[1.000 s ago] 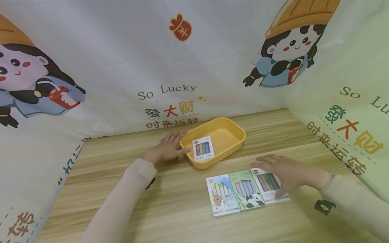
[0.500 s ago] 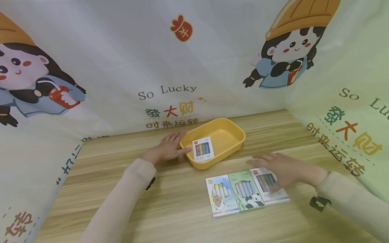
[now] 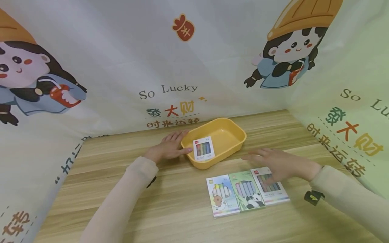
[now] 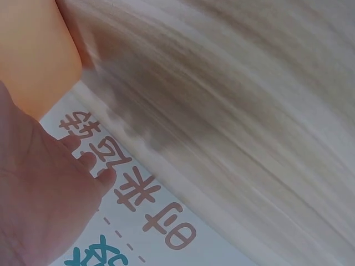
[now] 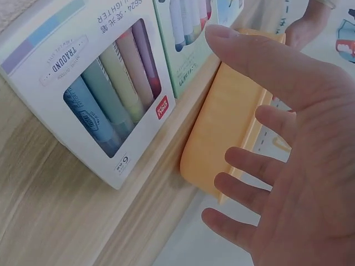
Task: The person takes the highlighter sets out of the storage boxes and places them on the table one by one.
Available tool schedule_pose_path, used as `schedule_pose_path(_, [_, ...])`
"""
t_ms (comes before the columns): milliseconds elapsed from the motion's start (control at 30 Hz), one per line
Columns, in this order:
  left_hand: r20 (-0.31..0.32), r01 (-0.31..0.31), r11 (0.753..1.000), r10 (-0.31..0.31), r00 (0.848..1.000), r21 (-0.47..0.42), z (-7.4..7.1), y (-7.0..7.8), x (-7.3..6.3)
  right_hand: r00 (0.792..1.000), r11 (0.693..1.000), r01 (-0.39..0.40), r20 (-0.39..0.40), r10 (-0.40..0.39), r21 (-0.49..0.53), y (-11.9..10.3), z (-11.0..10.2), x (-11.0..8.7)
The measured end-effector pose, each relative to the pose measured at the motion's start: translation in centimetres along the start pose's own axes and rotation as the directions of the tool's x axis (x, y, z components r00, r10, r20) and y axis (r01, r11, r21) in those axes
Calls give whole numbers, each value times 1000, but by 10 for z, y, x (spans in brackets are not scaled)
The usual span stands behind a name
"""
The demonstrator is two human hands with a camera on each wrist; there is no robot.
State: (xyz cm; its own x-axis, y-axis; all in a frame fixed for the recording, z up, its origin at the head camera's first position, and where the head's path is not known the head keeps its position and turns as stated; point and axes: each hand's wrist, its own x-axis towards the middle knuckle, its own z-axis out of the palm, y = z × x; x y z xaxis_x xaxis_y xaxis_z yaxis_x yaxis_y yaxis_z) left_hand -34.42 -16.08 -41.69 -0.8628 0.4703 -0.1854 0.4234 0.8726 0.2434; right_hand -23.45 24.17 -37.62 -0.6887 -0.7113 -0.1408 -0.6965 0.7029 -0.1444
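My left hand (image 3: 168, 146) rests at the left end of a yellow plastic basket (image 3: 226, 136), fingers extended along its outside and thumb over the rim. Inside the basket leans a white box of coloured highlighters (image 3: 203, 148). Three flat marker boxes lie side by side in front: a pale blue box with a bear picture (image 3: 223, 197), a green panda box (image 3: 247, 190) and a white highlighter box (image 3: 277, 194). Above the white box hovers my right hand (image 3: 282, 165), fingers spread and holding nothing. The right wrist view shows its fingers (image 5: 249, 166) apart from the white box.
The wood-grain table (image 3: 164, 209) carries everything. Behind it and at both sides hang pale printed cloth walls (image 3: 222, 84) with cartoon figures and lettering; the basket stands close to the back wall.
My right hand has drifted left and away from me, off the white highlighter box, uncovering more of it. The left hand, basket and boxes stay where they were.
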Motion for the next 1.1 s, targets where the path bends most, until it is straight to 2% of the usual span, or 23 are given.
schedule_pose_path(300, [23, 13, 1000, -14, 1000, 20, 0, 0, 3, 1000, 1000, 3, -8, -3, -7, -1, -2, 4])
schedule_pose_path(500, [23, 17, 1000, -17, 1000, -5, -1, 0, 2, 1000, 1000, -2, -11, 2, 0, 1, -4, 8])
schedule_pose_path(700, [27, 14, 1000, -13, 1000, -24, 3, 0, 2, 1000, 1000, 10, -21, -10, 19, 3, -9, 18])
schedule_pose_path(867, [14, 14, 1000, -14, 1000, -15, 5, -2, 4, 999, 999, -15, -31, 16, 39, 2, -18, 29])
schedule_pose_path(1100, [2, -4, 1000, 4, 1000, 2, 3, -2, 3, 999, 1000, -1, -52, 1, 0, 2, -26, 39])
